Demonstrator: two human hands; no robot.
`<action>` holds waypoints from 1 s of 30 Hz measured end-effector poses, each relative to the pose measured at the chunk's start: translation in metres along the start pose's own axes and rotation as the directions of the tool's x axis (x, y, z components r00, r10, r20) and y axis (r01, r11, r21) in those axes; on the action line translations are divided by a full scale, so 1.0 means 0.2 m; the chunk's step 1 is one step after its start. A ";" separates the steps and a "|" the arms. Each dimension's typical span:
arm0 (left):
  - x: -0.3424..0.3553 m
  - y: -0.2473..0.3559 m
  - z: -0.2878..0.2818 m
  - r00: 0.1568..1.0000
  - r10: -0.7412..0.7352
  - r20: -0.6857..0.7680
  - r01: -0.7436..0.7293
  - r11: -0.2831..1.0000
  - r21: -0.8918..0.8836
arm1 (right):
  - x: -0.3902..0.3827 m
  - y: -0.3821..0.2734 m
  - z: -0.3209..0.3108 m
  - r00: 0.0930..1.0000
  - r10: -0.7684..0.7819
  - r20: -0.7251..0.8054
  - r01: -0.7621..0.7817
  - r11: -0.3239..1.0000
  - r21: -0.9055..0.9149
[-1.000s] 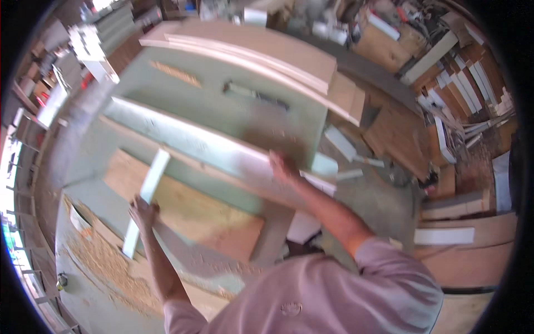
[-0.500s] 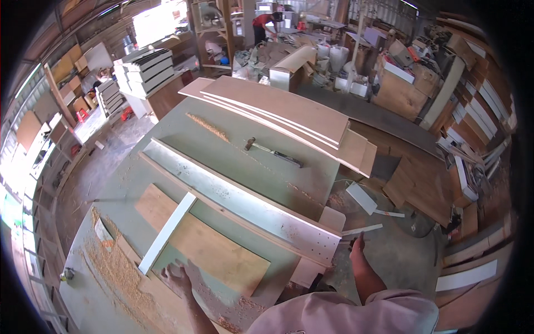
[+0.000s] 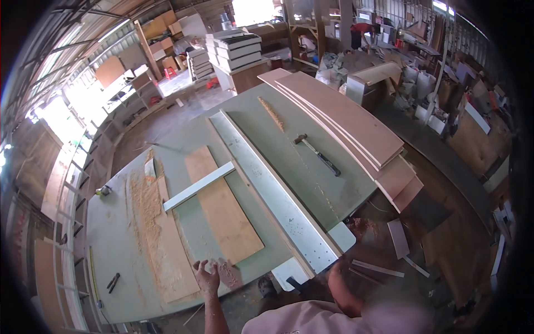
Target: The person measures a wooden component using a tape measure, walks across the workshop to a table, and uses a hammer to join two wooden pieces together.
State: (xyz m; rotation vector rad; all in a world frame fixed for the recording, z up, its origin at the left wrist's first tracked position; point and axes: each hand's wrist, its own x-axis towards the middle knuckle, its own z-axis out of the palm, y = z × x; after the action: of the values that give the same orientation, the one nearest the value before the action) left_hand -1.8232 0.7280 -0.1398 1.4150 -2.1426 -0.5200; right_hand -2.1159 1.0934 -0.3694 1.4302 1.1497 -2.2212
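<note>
My left hand (image 3: pixel 207 275) is at the near edge of the green-grey table (image 3: pixel 133 295), its fingers bent and apart, with nothing in them. It is nearest to the end of a pale plank (image 3: pixel 178 273) dusted with shavings. My right hand (image 3: pixel 335 271) is at the near end of a long, whitish channel-shaped piece (image 3: pixel 272 189) edged with wooden strips; its fingers are mostly hidden there. A thin plywood board (image 3: pixel 228 217) lies left of the channel. Across that board rests a white strip (image 3: pixel 198 186).
A hammer (image 3: pixel 317 155) and stacked brown panels (image 3: pixel 345 117) lie beyond the channel. Sawdust (image 3: pixel 144 195), pliers (image 3: pixel 113 283) and a yellow tape measure (image 3: pixel 93 273) are on the left. Offcuts (image 3: pixel 378 268) litter the floor at right. A person (image 3: pixel 362 34) bends over far back.
The view has swung left, so the table appears shifted and turned. My right hand has come in from out beyond the channel to its near end. The left stays by the table edge.
</note>
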 end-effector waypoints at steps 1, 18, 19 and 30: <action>-0.06 0.03 -0.02 1.000 -0.006 -0.020 0.006 1.000 -0.001 | -0.02 0.00 0.00 1.000 0.010 0.013 -0.010 1.000 -0.021; -0.98 0.03 -0.24 0.993 -0.122 0.005 0.120 0.967 -0.223 | -0.29 -0.13 -0.20 0.994 -0.018 0.108 0.058 0.920 -0.387; -1.04 -0.01 -0.24 0.983 -0.184 0.024 0.185 0.963 -0.196 | -0.29 -0.16 -0.25 0.995 -0.027 0.101 0.067 0.906 -0.417; -0.77 0.28 0.10 0.992 -0.098 0.079 0.110 0.981 -0.162 | 0.08 -0.70 -0.29 0.832 -0.497 0.246 0.536 0.605 -0.590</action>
State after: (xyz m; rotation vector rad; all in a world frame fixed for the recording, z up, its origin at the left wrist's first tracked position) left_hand -1.8262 0.8921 -0.1558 1.4392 -2.0336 -0.7805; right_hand -2.1674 1.2301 -0.3278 0.7839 2.2555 -1.8071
